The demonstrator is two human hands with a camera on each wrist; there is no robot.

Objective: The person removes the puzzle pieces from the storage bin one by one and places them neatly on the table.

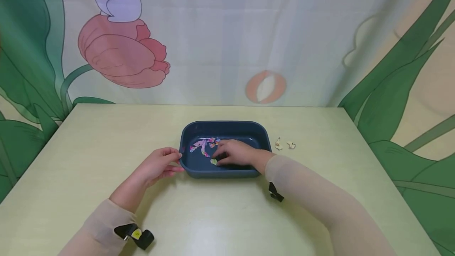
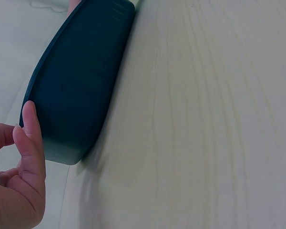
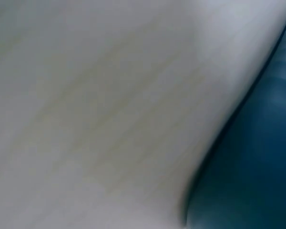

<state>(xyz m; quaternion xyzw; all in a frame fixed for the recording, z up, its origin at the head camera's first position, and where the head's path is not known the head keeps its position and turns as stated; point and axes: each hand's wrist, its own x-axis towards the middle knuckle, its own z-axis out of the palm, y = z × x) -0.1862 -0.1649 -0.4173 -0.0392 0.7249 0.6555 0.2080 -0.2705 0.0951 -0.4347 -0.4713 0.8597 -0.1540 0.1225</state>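
A dark blue rectangular tray (image 1: 227, 174) stands on the table, with several flat, irregular printed pieces (image 1: 203, 144) in pink, purple and mixed colours lying inside on its left. My left hand (image 1: 161, 165) holds the tray's left end, its fingers at the rim and near corner. The left wrist view shows those fingers against the tray's outer wall (image 2: 81, 81). Inside the tray, my right hand (image 1: 234, 152) reaches down with bent fingers, the tips at a small green piece (image 1: 213, 161). The right wrist view shows only the tray's wall (image 3: 257, 162) and tabletop, not the hand.
Two small pale irregular pieces (image 1: 278, 144) lie on the light wood-grain table (image 1: 220, 216) just right of the tray. A printed curtain (image 1: 199, 42) with a flower and leaves hangs behind the table. Each sleeve carries a black wrist device (image 1: 142, 238).
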